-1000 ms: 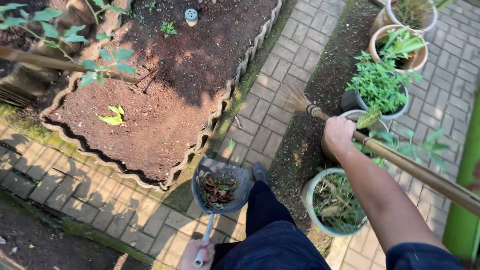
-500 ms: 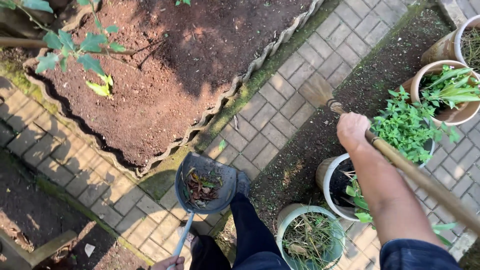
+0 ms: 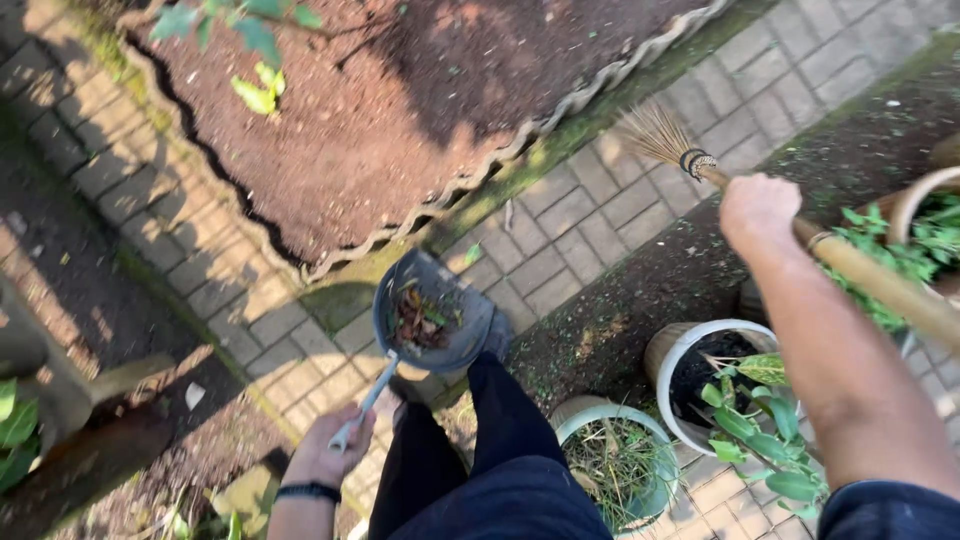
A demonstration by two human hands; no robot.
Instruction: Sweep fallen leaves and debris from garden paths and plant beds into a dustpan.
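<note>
Two hands, both busy. My left hand [image 3: 325,452] grips the thin handle of a grey dustpan [image 3: 432,313], kept flat so the dead leaves [image 3: 418,318] inside stay put. My right hand [image 3: 757,208] is closed round a long broom [image 3: 800,230], its bristles up at one o'clock over the brick path [image 3: 590,215]. A bed of brown soil [image 3: 400,130] lies at twelve o'clock. Pots [image 3: 690,350] with green plants stand at four o'clock, by my legs.

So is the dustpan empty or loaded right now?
Loaded. The grey dustpan, held level by the left hand, carries a small pile of dead leaves in its middle.
</note>
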